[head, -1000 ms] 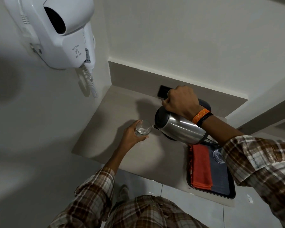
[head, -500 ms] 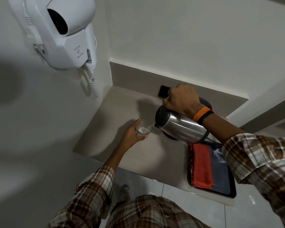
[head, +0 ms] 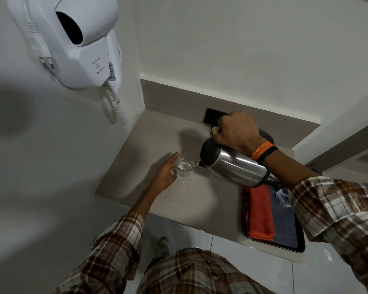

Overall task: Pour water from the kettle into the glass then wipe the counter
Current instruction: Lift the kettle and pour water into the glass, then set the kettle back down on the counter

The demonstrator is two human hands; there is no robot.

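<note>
Little has moved since the earlier frame: right hand (head: 235,131) still clamped on tilted stainless-steel kettle (head: 232,166), its spout just right of the left grip. Left hand (head: 165,174) still wrapped around clear glass (head: 184,165) on beige counter (head: 149,141).

Plain white walls (head: 242,49) meet in a corner above a beige counter (head: 153,141) with a low matching upstand along its back edge, where a dark socket plate (head: 210,117) sits. A white wall-mounted hair dryer (head: 79,39) with a coiled cord hangs on the left wall. Pale floor tiles (head: 242,251) show below the counter's front edge
</note>
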